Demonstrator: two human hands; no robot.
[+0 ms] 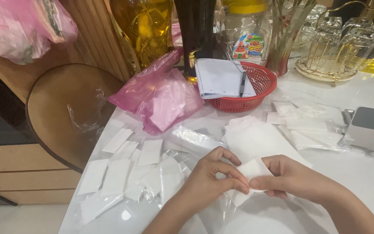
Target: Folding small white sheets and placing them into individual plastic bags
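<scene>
Between both hands [247, 180], a white folded napkin [253, 170] is pinched

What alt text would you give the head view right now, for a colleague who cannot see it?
Two bare hands, left hand and right hand, pinch a white folded napkin between them over a white table. Folded white napkins in clear wrappers lie at left; behind are a pink plastic bag and a red basket holding a notepad and pen.
</scene>
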